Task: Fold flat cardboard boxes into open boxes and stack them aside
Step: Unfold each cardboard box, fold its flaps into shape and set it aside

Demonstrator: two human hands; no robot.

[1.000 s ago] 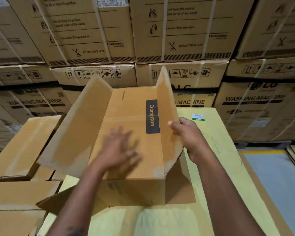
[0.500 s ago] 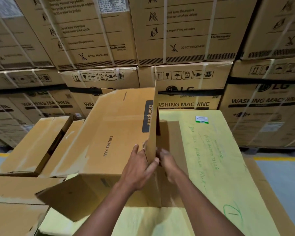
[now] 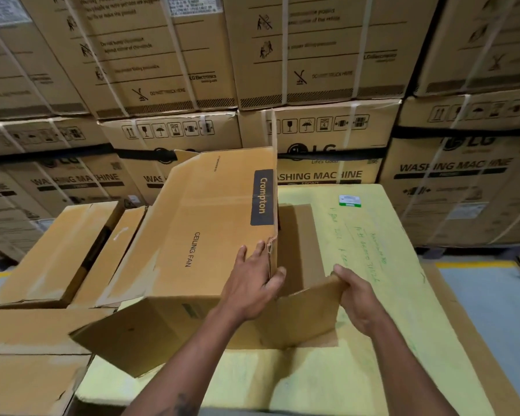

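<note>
A brown Crompton ceiling-fan box (image 3: 198, 235) stands tilted on a yellow-green sheet (image 3: 382, 265), its printed panel facing up toward me. My left hand (image 3: 252, 283) grips the panel's right edge, fingers flat on the printed face and thumb round the corner. My right hand (image 3: 354, 295) pinches the outer end of a small end flap (image 3: 306, 316) that swings out to the right of the box. A larger near flap (image 3: 138, 334) hangs toward me at the lower left.
Folded brown boxes (image 3: 60, 250) lie to the left, and more cardboard (image 3: 27, 370) fills the near left. Strapped washing-machine cartons (image 3: 327, 55) form a wall behind. Grey floor with a yellow line (image 3: 478, 263) shows at the right.
The two raised flaps closed and the box rolled so its printed panel faces up. My left hand took the panel's right edge; my right hand pulled the end flap out rightward.
</note>
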